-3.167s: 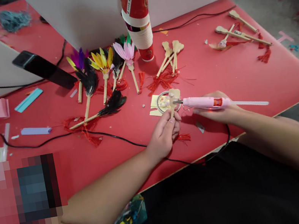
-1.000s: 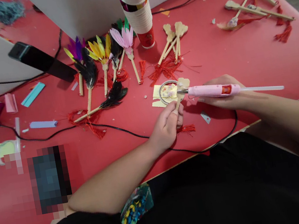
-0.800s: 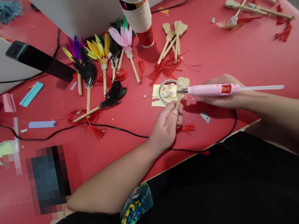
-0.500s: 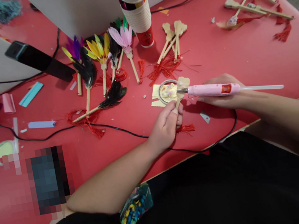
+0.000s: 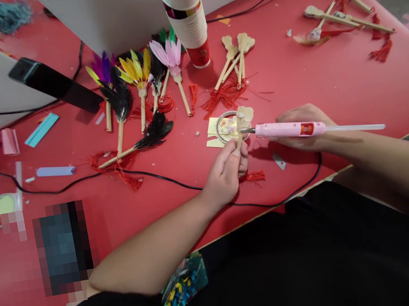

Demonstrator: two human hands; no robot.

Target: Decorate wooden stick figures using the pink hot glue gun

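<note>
My left hand pinches the stick of a small wooden fan-shaped paddle, its flat scalloped head pointing up and away from me. My right hand is wrapped round a pink hot glue gun, with a clear glue stick poking out of its back end. The metal nozzle meets the lower part of the paddle head. Behind the paddle lies a ring on pale yellow card. A red tassel hangs beside my left hand.
Several feathered sticks lie at the back left, near a black upright device. A stack of paper cups stands behind bare wooden paddles. More paddles lie far right. A black cord crosses the red table.
The glue gun's nozzle has moved from the paddle head's middle down towards its base. The paddle has tilted slightly, and both hands stay close together.
</note>
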